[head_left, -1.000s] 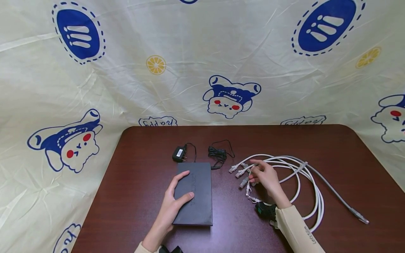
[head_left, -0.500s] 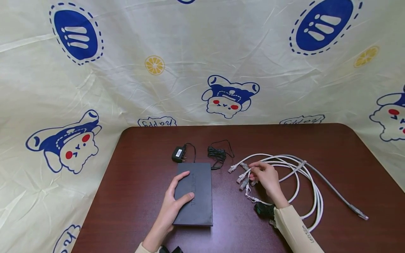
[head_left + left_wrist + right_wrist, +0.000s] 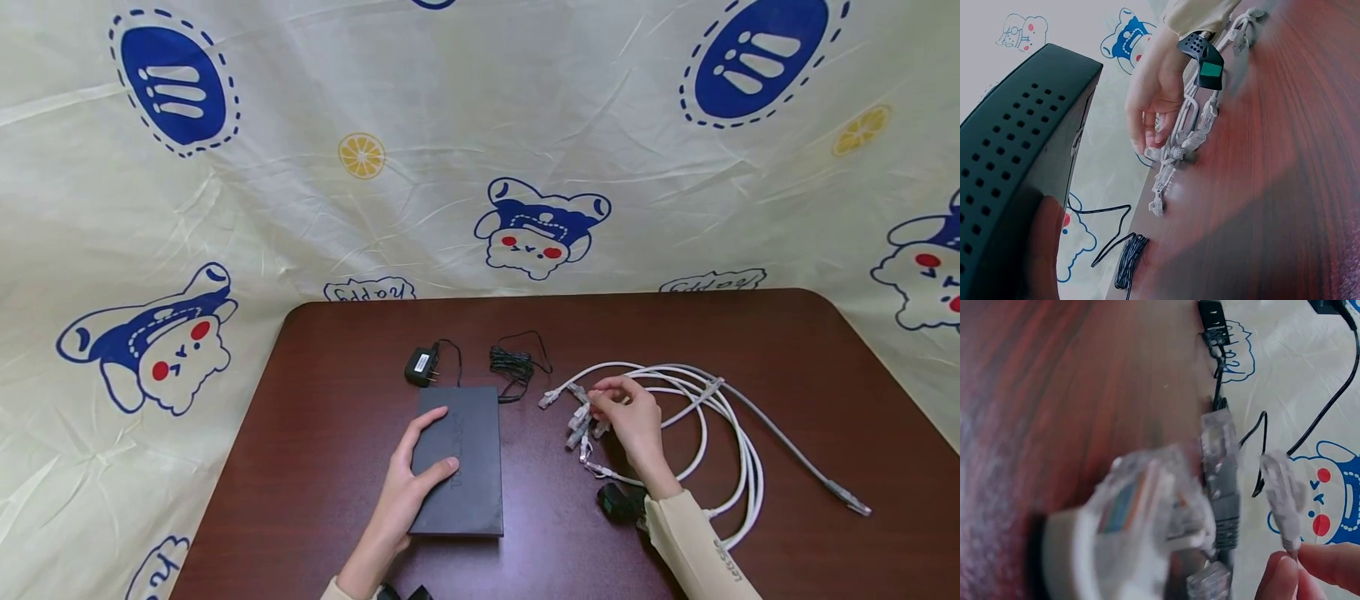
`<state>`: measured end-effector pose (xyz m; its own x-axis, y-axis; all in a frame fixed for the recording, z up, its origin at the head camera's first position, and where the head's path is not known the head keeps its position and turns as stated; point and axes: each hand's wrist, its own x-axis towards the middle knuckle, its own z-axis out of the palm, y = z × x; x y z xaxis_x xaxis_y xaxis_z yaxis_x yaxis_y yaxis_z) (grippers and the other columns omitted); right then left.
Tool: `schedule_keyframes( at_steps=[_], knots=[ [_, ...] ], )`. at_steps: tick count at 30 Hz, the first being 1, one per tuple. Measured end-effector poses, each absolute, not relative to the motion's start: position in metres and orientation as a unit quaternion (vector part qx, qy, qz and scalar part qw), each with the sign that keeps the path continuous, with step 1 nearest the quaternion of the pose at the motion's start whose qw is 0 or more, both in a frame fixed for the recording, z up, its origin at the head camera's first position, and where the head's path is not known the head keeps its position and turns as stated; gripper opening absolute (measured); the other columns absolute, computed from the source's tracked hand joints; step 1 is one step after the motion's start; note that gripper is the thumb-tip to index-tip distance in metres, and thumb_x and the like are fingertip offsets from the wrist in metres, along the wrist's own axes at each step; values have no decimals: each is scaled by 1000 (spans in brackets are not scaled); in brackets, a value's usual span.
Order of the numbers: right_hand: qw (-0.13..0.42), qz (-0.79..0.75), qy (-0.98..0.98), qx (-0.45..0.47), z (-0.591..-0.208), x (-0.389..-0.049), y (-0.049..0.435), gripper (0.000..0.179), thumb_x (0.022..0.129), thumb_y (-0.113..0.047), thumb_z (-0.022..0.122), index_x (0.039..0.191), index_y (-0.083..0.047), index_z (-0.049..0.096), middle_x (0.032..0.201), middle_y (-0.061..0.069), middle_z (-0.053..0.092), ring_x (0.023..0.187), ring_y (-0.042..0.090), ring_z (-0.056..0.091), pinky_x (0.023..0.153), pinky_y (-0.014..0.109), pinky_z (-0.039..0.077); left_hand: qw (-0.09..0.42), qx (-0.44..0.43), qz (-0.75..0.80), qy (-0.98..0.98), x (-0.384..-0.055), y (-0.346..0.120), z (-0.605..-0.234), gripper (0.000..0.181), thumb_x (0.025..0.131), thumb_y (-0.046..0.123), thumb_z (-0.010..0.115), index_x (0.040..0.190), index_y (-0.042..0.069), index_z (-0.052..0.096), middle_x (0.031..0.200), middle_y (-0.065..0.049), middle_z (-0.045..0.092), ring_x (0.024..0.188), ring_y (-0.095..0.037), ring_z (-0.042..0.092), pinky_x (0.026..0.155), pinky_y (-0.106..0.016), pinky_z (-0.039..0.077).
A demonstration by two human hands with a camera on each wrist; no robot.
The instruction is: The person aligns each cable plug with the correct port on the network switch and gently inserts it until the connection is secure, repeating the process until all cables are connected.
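Note:
My left hand [image 3: 401, 487] grips a flat dark grey network switch [image 3: 476, 475] by its left side, thumb and a finger spread over the top. The vented wall of that switch [image 3: 1007, 150] fills the left of the left wrist view. Over the plug ends of a white cable bundle, my right hand [image 3: 633, 421] pinches one Ethernet cable between thumb and fingertip, just behind its clear plug [image 3: 1282, 494]. Other plugs [image 3: 1219, 450] lie close beside it. The rest of the bundle [image 3: 750, 467] loops away to the right on the table.
A black power adapter [image 3: 421, 367] lies beyond the switch, its cord running behind it. To its right is a coiled black cord [image 3: 512, 364]. A grey cable end [image 3: 847, 497] reaches far right across the brown table [image 3: 337, 433]. Printed cloth [image 3: 420, 217] hangs behind.
The right hand has risen slightly, and the plug near its fingertips has drawn in toward the other plugs. The left hand and the switch stay put; the head view has drifted a little.

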<state>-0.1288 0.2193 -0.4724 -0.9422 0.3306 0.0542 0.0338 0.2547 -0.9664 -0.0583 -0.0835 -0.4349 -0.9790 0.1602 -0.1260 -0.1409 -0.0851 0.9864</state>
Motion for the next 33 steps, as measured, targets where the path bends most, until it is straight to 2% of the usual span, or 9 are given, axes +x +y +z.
schedule_keyframes(
  at_steps=[5,9,20,27,33],
  knots=[
    [149,643,-743,-114,-470,-128,218,17,78,-2,70,92,7,63,71,-1,60,59,5,62,57,23,53,106,7,738,666,-58,-84,-436,57,85,14,70,137,29,49,133,-12,43,112,-29,44,84,-41,44],
    [165,673,-710,-123,-459,-126,213,21,78,2,68,97,10,62,73,-1,56,59,3,59,58,21,51,110,4,742,662,-57,-84,-436,57,86,15,70,137,28,49,133,-13,42,110,-29,45,83,-41,45],
    [158,740,-645,-112,-441,-122,205,24,85,11,60,107,20,56,78,0,56,69,7,57,66,23,51,112,3,743,660,-58,-83,-437,57,86,14,70,137,28,48,133,-13,42,108,-29,47,81,-41,46],
    [131,771,-617,-91,-432,-119,201,14,89,7,60,103,9,64,83,3,59,71,10,59,69,26,52,108,4,743,661,-59,-81,-437,57,86,15,70,137,28,48,134,-13,42,111,-30,45,82,-41,45],
    [86,792,-602,-51,-428,-116,196,16,91,6,58,104,2,65,92,2,57,77,10,57,75,28,52,111,5,748,654,-60,-80,-438,57,86,13,69,137,27,48,134,-13,41,109,-30,47,78,-42,48]
  ],
)
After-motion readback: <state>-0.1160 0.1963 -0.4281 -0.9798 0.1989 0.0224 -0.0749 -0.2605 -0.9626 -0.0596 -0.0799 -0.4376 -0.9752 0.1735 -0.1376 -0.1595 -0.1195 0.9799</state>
